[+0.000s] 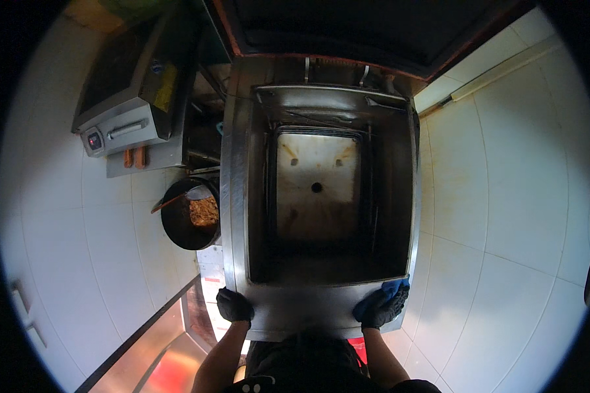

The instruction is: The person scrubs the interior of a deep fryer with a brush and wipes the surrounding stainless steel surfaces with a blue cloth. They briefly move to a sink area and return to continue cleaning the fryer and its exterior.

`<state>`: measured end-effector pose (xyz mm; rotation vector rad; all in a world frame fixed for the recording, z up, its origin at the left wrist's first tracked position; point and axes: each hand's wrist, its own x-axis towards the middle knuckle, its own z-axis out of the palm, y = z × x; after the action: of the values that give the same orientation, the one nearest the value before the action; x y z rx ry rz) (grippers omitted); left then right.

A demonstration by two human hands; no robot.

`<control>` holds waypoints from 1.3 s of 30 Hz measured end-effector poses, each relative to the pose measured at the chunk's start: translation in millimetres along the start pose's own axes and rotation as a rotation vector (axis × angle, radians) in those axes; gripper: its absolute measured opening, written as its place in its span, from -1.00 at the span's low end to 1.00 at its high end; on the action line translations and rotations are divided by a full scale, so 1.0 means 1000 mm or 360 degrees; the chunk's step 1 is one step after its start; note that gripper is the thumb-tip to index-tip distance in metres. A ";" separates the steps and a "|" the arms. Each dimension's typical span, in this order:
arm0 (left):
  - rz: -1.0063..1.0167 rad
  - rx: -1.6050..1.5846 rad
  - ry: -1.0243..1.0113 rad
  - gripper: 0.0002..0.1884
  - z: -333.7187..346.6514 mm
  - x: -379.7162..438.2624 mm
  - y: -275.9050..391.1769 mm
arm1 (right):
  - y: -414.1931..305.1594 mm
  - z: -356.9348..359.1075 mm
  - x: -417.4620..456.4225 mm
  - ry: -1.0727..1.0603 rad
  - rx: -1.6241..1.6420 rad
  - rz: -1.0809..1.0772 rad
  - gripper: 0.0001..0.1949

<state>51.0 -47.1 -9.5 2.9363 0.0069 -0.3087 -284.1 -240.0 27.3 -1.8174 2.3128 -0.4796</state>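
A deep stainless steel basin [319, 265], dark inside, stands in front of me; a pale plate with a round hole [317, 196] lies at its bottom. My right hand [384, 308], in a black glove, presses a blue cloth [393, 286] onto the near right corner of the steel rim. At the near left corner, my left hand [234, 305], also in a black glove, rests curled on the rim's edge. Whether its fingers hold anything does not show.
Left of the basin sits a dark round pot [174, 236] with brown contents and a spatula. A steel appliance [128, 123] with a handle stands at the upper left. Tiled walls [457, 196] flank both sides. A dark panel [334, 29] overhangs the far end.
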 end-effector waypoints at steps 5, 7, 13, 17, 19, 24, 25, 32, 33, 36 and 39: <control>-0.0138 -0.0063 -0.0104 -0.52 -0.015 -0.005 0.020 | -0.005 -0.003 0.004 -0.0035 -0.0089 0.0008 -0.36; -0.0030 0.0034 -0.0049 -0.52 -0.004 -0.001 0.002 | -0.005 -0.003 0.002 -0.0033 -0.0115 -0.0055 -0.37; 0.0026 0.0123 -0.0052 -0.51 -0.002 -0.002 0.002 | 0.006 -0.001 -0.003 -0.0045 -0.0132 0.0004 -0.39; -0.0179 -0.0070 -0.0078 -0.48 -0.008 -0.003 0.009 | -0.013 -0.009 -0.002 0.0023 -0.0092 -0.0002 -0.43; -0.0197 -0.0057 -0.0072 -0.46 -0.015 -0.006 0.019 | -0.016 -0.012 -0.002 0.0055 -0.0074 -0.0069 -0.44; 0.0013 -0.0178 -0.0098 -0.49 -0.021 -0.006 0.015 | -0.011 -0.013 -0.005 0.0090 -0.0133 -0.0110 -0.41; 0.0053 -0.0181 -0.0070 -0.50 -0.018 -0.004 0.013 | -0.015 -0.017 -0.006 0.0102 -0.0079 -0.0122 -0.40; 0.0287 -0.0249 -0.0050 -0.57 0.019 0.010 -0.021 | -0.005 -0.010 -0.007 0.0271 -0.0193 -0.0172 -0.44; 0.0320 -0.0255 -0.0054 -0.58 0.023 0.012 -0.025 | -0.002 -0.007 -0.008 0.0287 -0.0207 -0.0160 -0.45; 0.0430 -0.0261 -0.0056 -0.61 0.031 0.015 -0.033 | 0.002 -0.009 -0.011 0.0347 -0.0273 -0.0132 -0.47; 0.0548 -0.0257 -0.0009 -0.64 0.042 0.025 -0.044 | 0.002 -0.006 -0.014 0.0393 -0.0222 -0.0129 -0.48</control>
<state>66.1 -11.8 -63.7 2.7112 -0.4473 -0.2495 -284.4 -225.2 30.9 -2.0265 2.4958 -0.5996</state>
